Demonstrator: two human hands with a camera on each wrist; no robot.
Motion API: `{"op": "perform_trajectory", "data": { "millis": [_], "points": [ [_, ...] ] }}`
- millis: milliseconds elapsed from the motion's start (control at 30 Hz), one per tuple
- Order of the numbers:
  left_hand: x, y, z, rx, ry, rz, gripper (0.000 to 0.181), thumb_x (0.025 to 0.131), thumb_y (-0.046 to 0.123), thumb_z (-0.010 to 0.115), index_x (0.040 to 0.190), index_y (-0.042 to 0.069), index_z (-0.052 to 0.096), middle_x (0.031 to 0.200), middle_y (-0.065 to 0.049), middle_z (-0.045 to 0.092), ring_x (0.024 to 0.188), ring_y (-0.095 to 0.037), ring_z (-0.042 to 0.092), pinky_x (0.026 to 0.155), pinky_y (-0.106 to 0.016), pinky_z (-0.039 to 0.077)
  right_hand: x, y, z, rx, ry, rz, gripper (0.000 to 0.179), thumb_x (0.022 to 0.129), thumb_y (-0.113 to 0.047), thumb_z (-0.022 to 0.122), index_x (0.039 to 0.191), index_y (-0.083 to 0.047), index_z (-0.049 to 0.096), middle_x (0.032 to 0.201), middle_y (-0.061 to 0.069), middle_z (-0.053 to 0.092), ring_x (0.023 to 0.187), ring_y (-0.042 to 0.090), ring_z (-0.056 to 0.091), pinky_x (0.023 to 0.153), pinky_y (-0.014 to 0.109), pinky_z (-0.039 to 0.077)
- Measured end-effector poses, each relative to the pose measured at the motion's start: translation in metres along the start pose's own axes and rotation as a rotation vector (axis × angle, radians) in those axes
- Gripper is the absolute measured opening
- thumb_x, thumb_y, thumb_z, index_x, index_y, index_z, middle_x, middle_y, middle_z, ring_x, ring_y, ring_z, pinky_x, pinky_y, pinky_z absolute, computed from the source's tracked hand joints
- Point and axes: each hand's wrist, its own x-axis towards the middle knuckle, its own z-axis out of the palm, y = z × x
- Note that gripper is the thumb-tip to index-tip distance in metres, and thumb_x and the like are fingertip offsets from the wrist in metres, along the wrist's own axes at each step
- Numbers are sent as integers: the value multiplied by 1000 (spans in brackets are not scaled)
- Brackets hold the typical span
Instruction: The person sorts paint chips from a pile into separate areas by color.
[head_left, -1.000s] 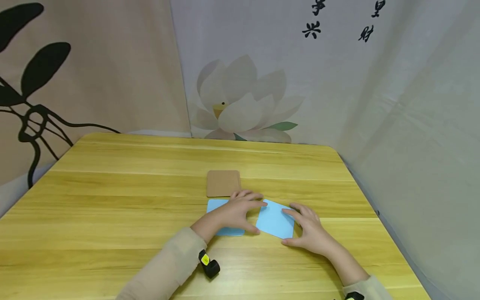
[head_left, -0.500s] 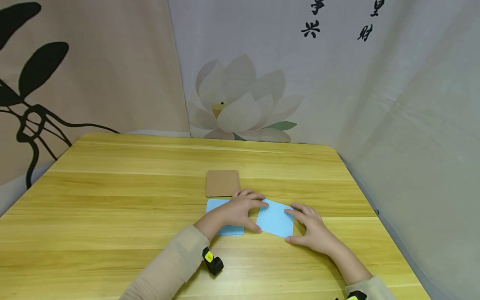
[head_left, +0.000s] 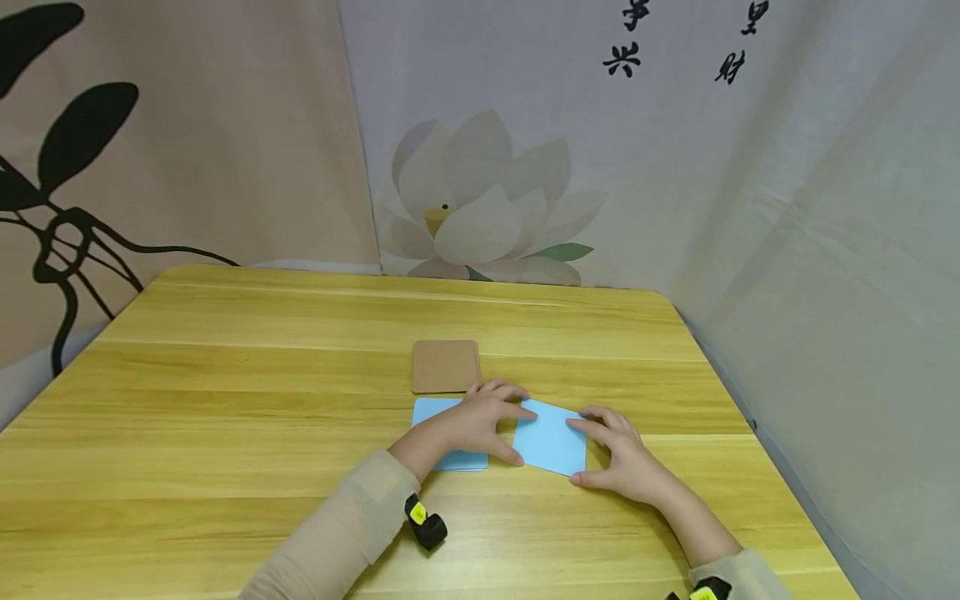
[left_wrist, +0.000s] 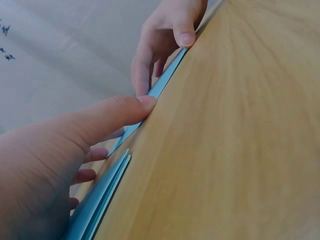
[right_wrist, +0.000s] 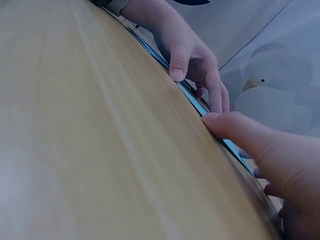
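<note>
A square light-blue card lies slightly turned on the table in front of me. At its left side my left hand has the thumb by the near corner and the forefinger over the far corner. My right hand holds the opposite side likewise, thumb at the near edge, fingers at the far edge. In the left wrist view the card shows edge-on between both hands. Under my left hand and wrist lies a small stack of blue cards, partly hidden. Its layered edges show in the left wrist view.
A stack of brown square cards sits just beyond the blue stack, close to my left fingers. The wooden table reaches back to a curtain with a printed lotus. A black wrist camera hangs below my left sleeve.
My left hand has shifted slightly right over the card's left side. My right thumb has slid a little right along the near corner. The card and both stacks have hardly moved.
</note>
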Motion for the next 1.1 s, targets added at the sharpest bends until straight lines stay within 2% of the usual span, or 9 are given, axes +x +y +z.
{"op": "perform_trajectory", "data": {
  "millis": [400,667,867,1100],
  "points": [
    [-1,3,1,-19,15,0,70,73,51,78,134,23,59,140,0,41,131,-20,28,104,-52,16,4,-3,-4,83,-44,19,80,70,-44,84,138,-16,53,136,6,38,123,32,30,94,61,31],
    [-1,3,2,-44,22,-13,70,72,49,81,134,24,59,137,1,40,129,-19,29,101,-48,19,4,-3,-5,95,-62,31,82,70,-45,83,140,-19,50,146,11,32,132,37,24,96,66,27],
    [0,3,3,-33,42,9,71,71,48,82,134,24,59,137,1,38,128,-19,29,100,-46,21,5,-1,-4,82,-53,19,80,69,-46,84,139,-21,52,143,9,34,129,35,28,95,65,29],
    [0,5,4,-15,52,44,78,68,54,81,135,23,58,136,1,39,128,-18,29,101,-47,20,4,0,-6,115,-23,-7,79,71,-40,84,139,-18,51,143,11,32,129,38,26,93,67,31]
  ]
}}
